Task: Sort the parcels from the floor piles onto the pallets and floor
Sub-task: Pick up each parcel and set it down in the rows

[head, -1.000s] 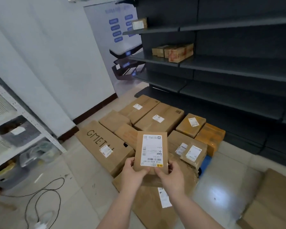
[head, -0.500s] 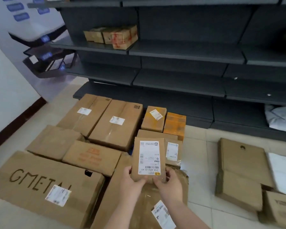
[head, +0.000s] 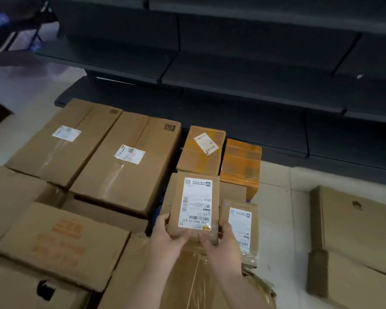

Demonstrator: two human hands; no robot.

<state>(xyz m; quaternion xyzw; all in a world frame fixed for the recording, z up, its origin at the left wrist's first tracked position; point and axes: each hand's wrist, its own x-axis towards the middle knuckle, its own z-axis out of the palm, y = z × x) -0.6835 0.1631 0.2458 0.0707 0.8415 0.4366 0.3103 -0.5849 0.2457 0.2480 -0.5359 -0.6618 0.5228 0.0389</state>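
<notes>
I hold a small flat brown parcel (head: 193,206) with a white shipping label, upright above the floor pile. My left hand (head: 165,237) grips its lower left corner and my right hand (head: 221,244) grips its lower right corner, thumbs on the labelled face. Right behind it lies another small labelled parcel (head: 240,228). Two large labelled cartons (head: 129,161) (head: 60,141) lie side by side beyond, with two orange-taped boxes (head: 201,150) (head: 241,163) to their right. A crumpled taped carton (head: 187,277) sits under my wrists.
Dark metal shelving (head: 254,74) runs across the back, its lowest shelf near the floor. A carton with orange print (head: 62,244) lies at left. Flat brown parcels (head: 352,237) sit on the pale tiled floor (head: 279,219) at right.
My view has swung right and down, closer to the pile. The parcel stays in both hands, now lower over the small boxes.
</notes>
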